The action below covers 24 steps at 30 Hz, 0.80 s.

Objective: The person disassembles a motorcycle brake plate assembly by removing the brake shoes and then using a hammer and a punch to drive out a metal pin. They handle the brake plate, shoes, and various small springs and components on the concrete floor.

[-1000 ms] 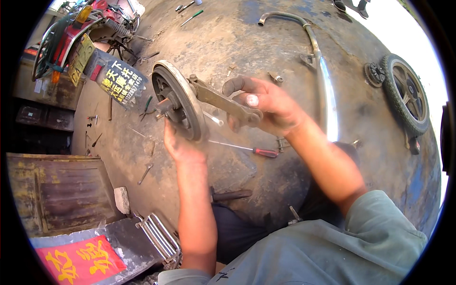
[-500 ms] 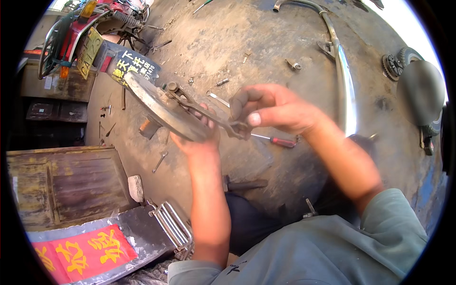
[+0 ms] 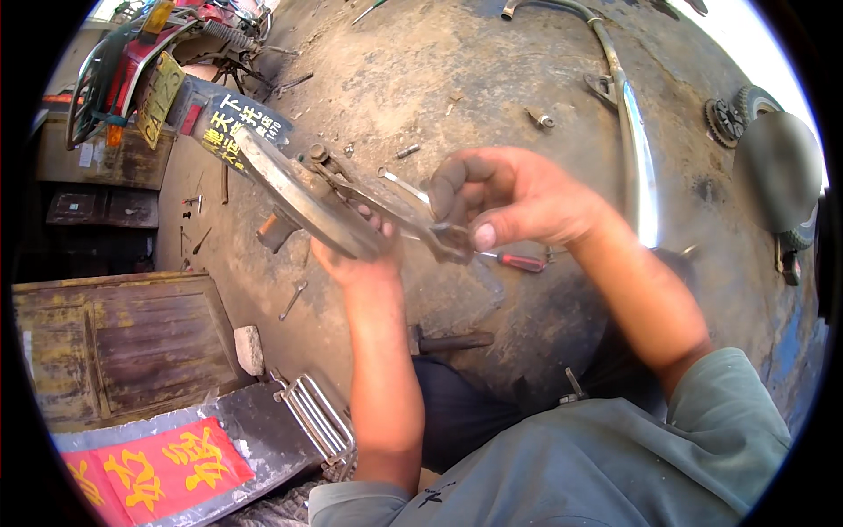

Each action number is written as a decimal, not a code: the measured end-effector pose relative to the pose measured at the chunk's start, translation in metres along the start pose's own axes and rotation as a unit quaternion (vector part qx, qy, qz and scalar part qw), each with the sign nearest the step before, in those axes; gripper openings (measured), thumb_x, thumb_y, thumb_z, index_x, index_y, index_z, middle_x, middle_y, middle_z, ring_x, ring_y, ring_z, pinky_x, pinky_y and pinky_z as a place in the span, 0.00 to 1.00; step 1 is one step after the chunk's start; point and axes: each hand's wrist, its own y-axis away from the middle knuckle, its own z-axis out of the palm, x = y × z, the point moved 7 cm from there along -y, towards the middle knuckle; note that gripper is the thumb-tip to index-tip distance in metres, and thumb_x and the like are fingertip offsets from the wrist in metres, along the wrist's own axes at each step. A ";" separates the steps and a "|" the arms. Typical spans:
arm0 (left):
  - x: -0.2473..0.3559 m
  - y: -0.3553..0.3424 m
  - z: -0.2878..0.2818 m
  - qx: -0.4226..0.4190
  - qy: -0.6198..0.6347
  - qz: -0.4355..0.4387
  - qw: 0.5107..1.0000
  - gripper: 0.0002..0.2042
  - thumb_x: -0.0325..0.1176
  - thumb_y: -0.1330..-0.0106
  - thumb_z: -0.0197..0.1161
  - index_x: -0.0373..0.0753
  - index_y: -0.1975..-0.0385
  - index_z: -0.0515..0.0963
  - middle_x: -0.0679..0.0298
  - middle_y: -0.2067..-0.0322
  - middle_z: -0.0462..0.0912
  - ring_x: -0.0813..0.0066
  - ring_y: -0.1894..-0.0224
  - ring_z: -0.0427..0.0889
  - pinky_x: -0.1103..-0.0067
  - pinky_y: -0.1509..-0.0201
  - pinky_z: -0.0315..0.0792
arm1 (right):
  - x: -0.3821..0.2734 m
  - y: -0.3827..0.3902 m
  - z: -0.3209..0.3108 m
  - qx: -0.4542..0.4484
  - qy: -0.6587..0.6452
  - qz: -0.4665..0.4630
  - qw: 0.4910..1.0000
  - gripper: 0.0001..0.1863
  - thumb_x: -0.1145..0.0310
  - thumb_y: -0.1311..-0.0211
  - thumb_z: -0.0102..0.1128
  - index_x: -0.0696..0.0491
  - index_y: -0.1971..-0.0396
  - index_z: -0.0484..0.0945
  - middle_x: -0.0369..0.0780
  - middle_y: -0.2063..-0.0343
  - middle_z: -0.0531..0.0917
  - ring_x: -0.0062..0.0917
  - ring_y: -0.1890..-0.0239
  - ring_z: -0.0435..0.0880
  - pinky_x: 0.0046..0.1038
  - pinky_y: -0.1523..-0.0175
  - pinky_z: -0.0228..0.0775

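My left hand [image 3: 362,256] is closed on the rim of a round, worn metal brake plate [image 3: 294,198], tilted and held up off the ground. A long flat metal arm [image 3: 386,204] is bolted to the plate and points toward my right hand [image 3: 522,198]. At the forked end of this arm, my right hand is loosely curled, with the thumb apart from the fingers. The thumb tip is close beside the fork; whether it touches cannot be made out. Most of the left fingers are hidden behind the plate and arm.
On the ground lie a red-handled screwdriver [image 3: 521,262], a spanner [image 3: 404,186], a smaller spanner [image 3: 294,300] and a hammer [image 3: 452,341]. An exhaust pipe [image 3: 628,123] stretches along the right. A red motorcycle [image 3: 145,66] stands far left; a wooden cabinet [image 3: 132,342] is nearer.
My right hand has shifted slightly right, its thumb moving a little off the fork. The plate has tilted slightly, still in my left hand.
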 end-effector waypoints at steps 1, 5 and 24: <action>-0.001 -0.001 0.002 0.027 -0.005 0.005 1.000 0.20 0.48 0.35 0.63 0.37 0.53 0.77 0.64 0.68 0.77 0.70 0.70 0.71 0.71 0.66 0.68 | 0.000 0.000 -0.001 0.002 -0.001 -0.002 1.000 0.23 0.70 0.40 0.74 0.62 0.48 0.76 0.42 0.61 0.86 0.25 0.58 0.85 0.28 0.50 0.79; -0.001 0.003 0.007 0.207 -0.045 0.044 0.976 0.22 0.56 0.33 0.55 0.41 0.69 0.79 0.64 0.79 0.79 0.70 0.80 0.76 0.72 0.78 0.68 | 0.001 0.002 -0.003 0.003 -0.003 0.006 1.000 0.23 0.70 0.41 0.75 0.61 0.49 0.76 0.42 0.60 0.86 0.24 0.58 0.85 0.28 0.51 0.78; 0.012 -0.002 0.020 0.258 -0.086 0.059 0.961 0.20 0.51 0.23 0.46 0.45 0.46 0.77 0.65 0.56 0.86 0.67 0.64 0.85 0.70 0.72 0.73 | -0.020 0.010 -0.033 0.096 0.065 0.000 0.993 0.28 0.73 0.39 0.71 0.63 0.40 0.72 0.51 0.53 0.86 0.33 0.52 0.87 0.34 0.47 0.81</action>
